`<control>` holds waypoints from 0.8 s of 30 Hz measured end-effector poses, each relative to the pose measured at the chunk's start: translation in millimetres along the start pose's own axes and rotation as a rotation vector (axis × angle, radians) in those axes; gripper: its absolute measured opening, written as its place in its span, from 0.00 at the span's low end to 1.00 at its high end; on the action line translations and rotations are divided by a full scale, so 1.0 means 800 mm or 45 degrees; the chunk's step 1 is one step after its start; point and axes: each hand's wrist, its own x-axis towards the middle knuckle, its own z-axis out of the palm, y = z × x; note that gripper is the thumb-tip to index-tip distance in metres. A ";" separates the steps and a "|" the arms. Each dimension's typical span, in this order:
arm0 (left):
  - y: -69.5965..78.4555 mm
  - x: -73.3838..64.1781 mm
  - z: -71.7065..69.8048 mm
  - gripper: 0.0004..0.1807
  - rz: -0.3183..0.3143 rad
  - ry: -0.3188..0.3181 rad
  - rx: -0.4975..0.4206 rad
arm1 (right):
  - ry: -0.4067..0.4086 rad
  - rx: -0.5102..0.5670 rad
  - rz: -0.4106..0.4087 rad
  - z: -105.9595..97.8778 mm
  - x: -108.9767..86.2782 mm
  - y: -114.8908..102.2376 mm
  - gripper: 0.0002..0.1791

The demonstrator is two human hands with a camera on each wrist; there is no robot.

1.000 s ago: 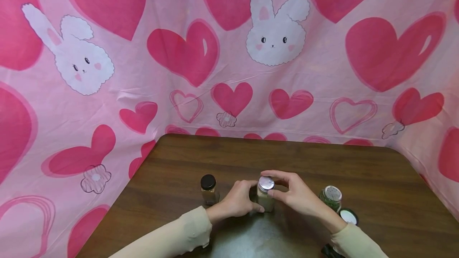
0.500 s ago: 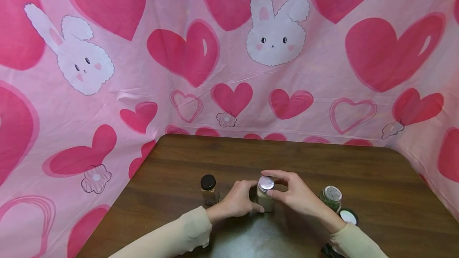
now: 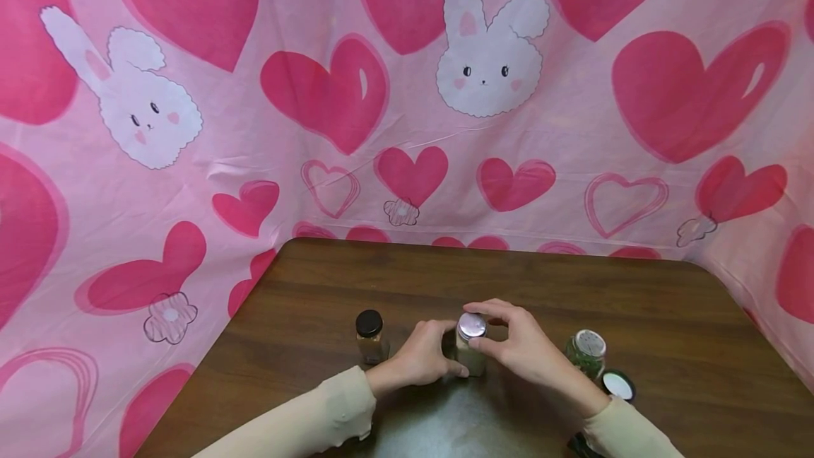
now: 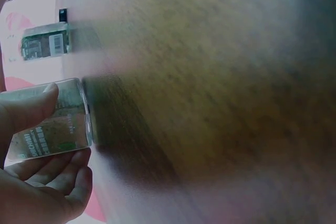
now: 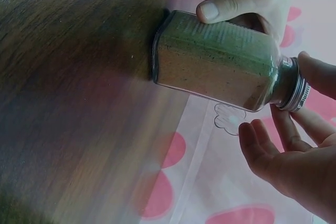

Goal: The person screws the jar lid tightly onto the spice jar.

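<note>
The left hand (image 3: 421,357) clamps a clear square-sided jar (image 5: 215,59), the right hand (image 3: 524,345) pinching its silver metal lid (image 5: 298,92), plainly ridged only in right-wrist view.

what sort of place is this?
Probably a makeshift recording booth: a pink sheet with hearts and white rabbits lines three sides of a brown wood-grain table. The clear square-sided jar with a silver metal cap suggests kitchen-style work.

I hold a clear, glossy jar (image 5: 215,61), its cap (image 5: 298,95) shiny metal. Beneath the jar runs smooth wood-grained tabletop (image 3: 381,278), behind it creased cloth (image 3: 407,112).
</note>
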 end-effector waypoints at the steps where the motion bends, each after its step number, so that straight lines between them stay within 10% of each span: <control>1: 0.000 0.000 0.000 0.28 0.000 -0.001 0.002 | 0.012 -0.012 -0.003 0.001 0.000 0.000 0.24; 24: -0.004 0.001 0.001 0.29 0.011 0.000 0.030 | 0.139 -0.135 0.083 0.014 0.001 -0.001 0.25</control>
